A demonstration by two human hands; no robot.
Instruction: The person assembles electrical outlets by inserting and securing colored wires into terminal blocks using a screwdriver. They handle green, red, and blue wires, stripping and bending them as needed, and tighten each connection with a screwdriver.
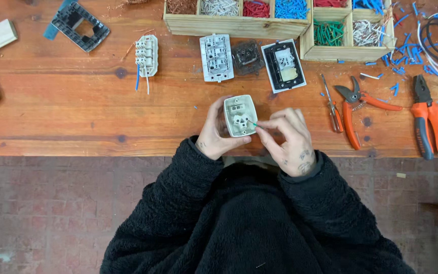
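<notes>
My left hand grips a small white socket housing, its open back turned up, just above the near edge of the wooden bench. My right hand pinches a short green wire between thumb and fingers. The wire's tip touches the right side of the housing. Both arms wear black fleece sleeves.
Behind the hands lie a white socket insert, a dark module and a black-framed socket. Wooden trays of coloured wire pieces stand at the back. A screwdriver, orange wire cutters and pliers lie right.
</notes>
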